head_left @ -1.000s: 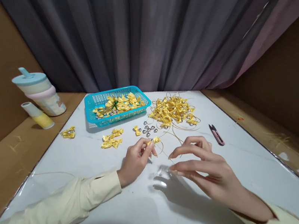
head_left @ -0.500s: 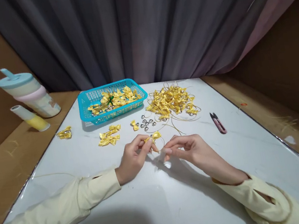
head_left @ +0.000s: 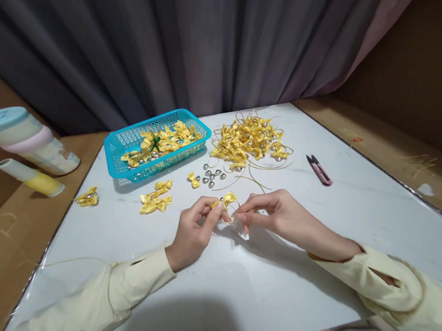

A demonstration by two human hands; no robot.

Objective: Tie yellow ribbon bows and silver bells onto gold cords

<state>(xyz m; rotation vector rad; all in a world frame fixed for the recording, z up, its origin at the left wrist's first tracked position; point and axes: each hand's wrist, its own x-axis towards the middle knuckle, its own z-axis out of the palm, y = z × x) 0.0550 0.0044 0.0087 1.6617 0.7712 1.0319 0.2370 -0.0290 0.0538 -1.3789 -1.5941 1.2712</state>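
Between the thumb and fingers of my left hand [head_left: 194, 228] is a yellow satin bow [head_left: 229, 198], pinched at its left side. A thin gold cord [head_left: 234, 208] loops from this bow toward my right hand [head_left: 277, 213], whose thumb and fingertips pinch the cord close beside the bow. Both hands are just above the white table. Beyond them lie several small silver bells [head_left: 211, 176] in a loose cluster, with a single bow [head_left: 193, 180] at their left. More yellow bows [head_left: 155, 201] are grouped in front of my left hand.
A blue basket [head_left: 158, 169] holding yellow bows stands at the back. To its right is a heap of corded bows [head_left: 248, 139]. Thread snips [head_left: 319, 170] lie at right. At far left are a lidded tumbler [head_left: 32, 140], a yellow thread spool [head_left: 32, 177] and another bow bundle [head_left: 87, 197].
My right hand has moved left, closer to the bow, and the cord loop looks smaller. The camera view has shifted slightly. My left hand still pinches the bow.
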